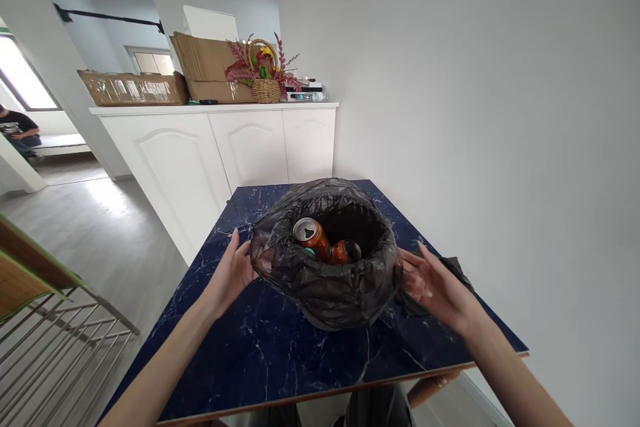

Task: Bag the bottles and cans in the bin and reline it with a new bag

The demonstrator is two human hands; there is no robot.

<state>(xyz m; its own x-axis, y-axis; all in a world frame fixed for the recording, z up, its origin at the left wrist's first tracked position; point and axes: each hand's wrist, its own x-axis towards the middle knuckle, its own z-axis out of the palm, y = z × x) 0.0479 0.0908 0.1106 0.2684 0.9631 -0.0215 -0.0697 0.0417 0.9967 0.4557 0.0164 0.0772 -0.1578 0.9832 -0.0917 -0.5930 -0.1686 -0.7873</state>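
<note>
Black garbage bag sits on the dark blue marbled counter, directly between the two hands. Its mouth is rolled down and open upward, and inside it two orange drink cans lie tilted, leaning against each other.

From the left hand the bag lies to the right; the fingertips touch the rolled rim on that side, with the fingers spread and not closed around anything. From the right hand the bag lies to the left; this hand is also open, fingers stretched toward the bag's side, touching it or just beside it, I cannot tell which. Both hands are about equally near, one on each flank, so the bag is framed between the two palms, which face each other.

The bag is wider than tall, and its long axis runs from one hand to the other. Beyond the right hand, a loose flap of black plastic lies flat on the counter. Farther away, beyond the bag, stands a white cabinet carrying cardboard boxes and a flower basket.
</note>
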